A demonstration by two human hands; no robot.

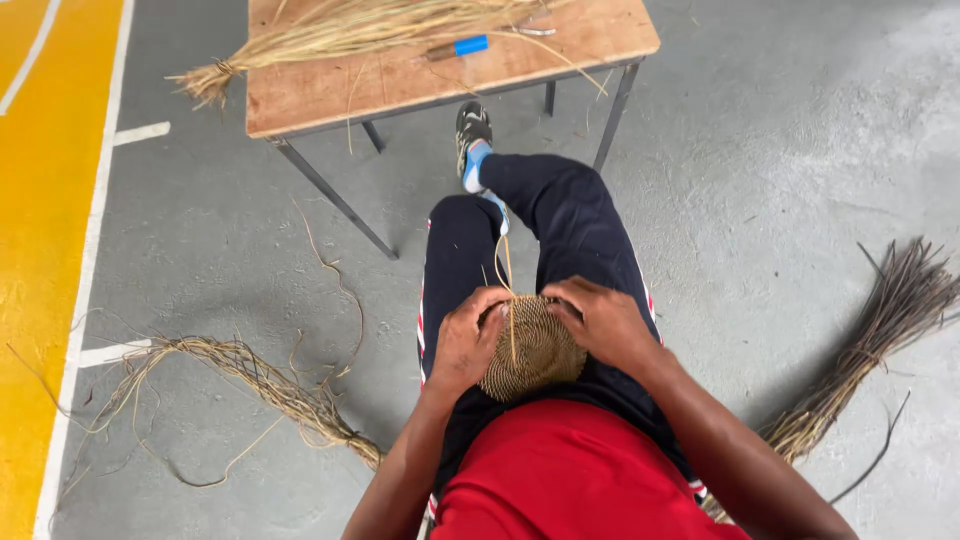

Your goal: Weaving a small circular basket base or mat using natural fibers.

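Grey concrete floor [780, 150] carries two fibre bundles [250, 380]; a third lies on the desk [330, 90]. Both hands' fingers, left [468, 340] and right [600, 320], grasp one coiled woven basket [535, 350] between them, a strand [505, 270] rising just above.

Single head view: you look steeply down from your own head, forward over your lap. The wooden table [450, 70] sits at the top edge, farther off; your lap lies close below it, concrete floor [780, 180] flanking both sides.

A grey concrete floor [780, 150] is seen, edged by yellow paint [40, 250]; a wooden tabletop [330, 85] is set on metal legs.
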